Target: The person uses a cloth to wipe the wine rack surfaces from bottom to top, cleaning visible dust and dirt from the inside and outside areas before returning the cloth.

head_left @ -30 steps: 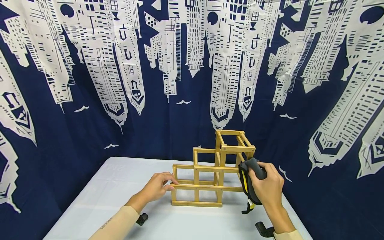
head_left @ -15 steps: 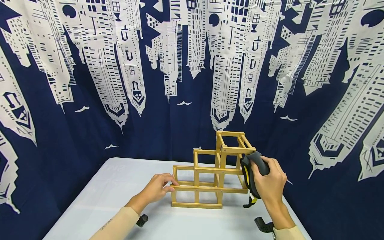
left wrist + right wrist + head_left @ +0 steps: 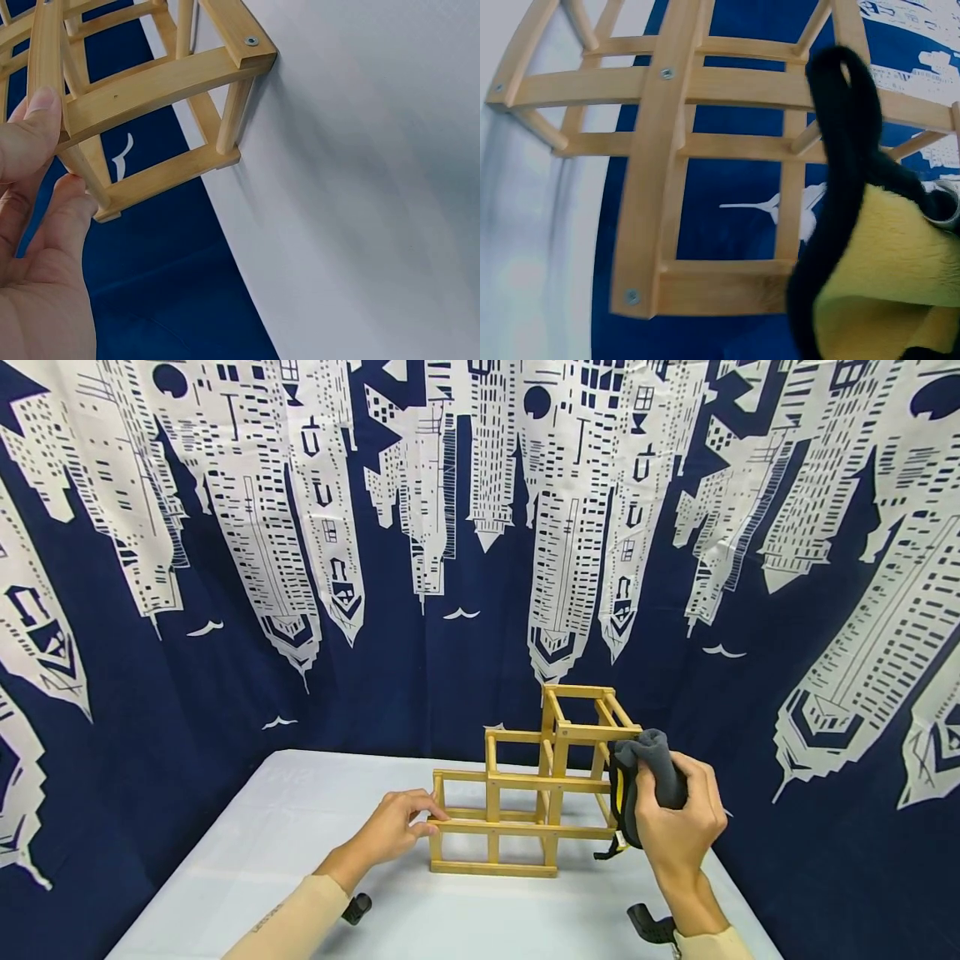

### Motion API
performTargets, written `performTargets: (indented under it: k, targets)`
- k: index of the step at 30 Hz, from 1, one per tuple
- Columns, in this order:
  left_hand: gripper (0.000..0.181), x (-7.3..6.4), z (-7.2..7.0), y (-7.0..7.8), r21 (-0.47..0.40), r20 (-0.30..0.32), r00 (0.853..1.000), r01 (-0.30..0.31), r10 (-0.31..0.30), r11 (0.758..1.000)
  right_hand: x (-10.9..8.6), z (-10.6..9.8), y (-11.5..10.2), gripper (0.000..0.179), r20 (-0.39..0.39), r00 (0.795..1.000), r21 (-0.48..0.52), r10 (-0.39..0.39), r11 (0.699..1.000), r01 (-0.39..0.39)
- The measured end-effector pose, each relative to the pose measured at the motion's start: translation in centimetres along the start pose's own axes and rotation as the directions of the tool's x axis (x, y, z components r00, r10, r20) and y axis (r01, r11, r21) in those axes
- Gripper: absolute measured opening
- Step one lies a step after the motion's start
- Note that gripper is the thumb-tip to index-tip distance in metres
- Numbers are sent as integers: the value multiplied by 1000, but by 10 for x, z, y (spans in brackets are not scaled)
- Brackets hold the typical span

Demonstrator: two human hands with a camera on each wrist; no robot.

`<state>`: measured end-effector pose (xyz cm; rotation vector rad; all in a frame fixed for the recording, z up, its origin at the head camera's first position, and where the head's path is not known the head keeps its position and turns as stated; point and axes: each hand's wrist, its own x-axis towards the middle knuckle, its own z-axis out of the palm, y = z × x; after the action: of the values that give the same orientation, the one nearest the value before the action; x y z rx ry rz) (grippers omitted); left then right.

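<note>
A stepped wooden rack (image 3: 491, 828) of light slats and round rods stands on the white table, its tallest part at the right. My left hand (image 3: 393, 827) grips its low left end, the thumb on the front slat and fingers behind, as the left wrist view shows with the hand (image 3: 52, 247) beside the rack (image 3: 157, 86). In my right hand (image 3: 678, 814) is a bunched cleaning cloth (image 3: 651, 768), dark grey with a yellow side and black edging, held against or close to the rack's right end. The right wrist view has the yellow cloth (image 3: 885, 262) with a black hanging loop before the rack (image 3: 649, 187).
The white table (image 3: 247, 843) runs back to a navy curtain (image 3: 420, 693) printed with white upside-down buildings. A black device (image 3: 357, 908) sits beneath the left wrist and a similar one (image 3: 649, 925) by the right wrist.
My right hand has moved up and a little to the right along the rack's right end, carrying the cloth. The left hand and the rack have stayed put.
</note>
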<state>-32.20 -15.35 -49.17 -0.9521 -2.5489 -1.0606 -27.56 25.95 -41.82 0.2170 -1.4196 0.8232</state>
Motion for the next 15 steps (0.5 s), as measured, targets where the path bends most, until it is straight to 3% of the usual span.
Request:
performTargets:
  k: [4,9,15]
  targets:
    - [18,-1,1,-1,-18,1,1000,7,-7,1000,5,10,-8,27,-50,999,16,-13,1000,14]
    - [17,0,1,0,-27,-3,1000,7,-7,1000,10,25,-17,28,44,999,-3,1,1000,-1]
    - [18,-2,-1,-2,-17,-3,1000,11,-11,1000,2,50,-34,28,108,993,68,-42,997,35]
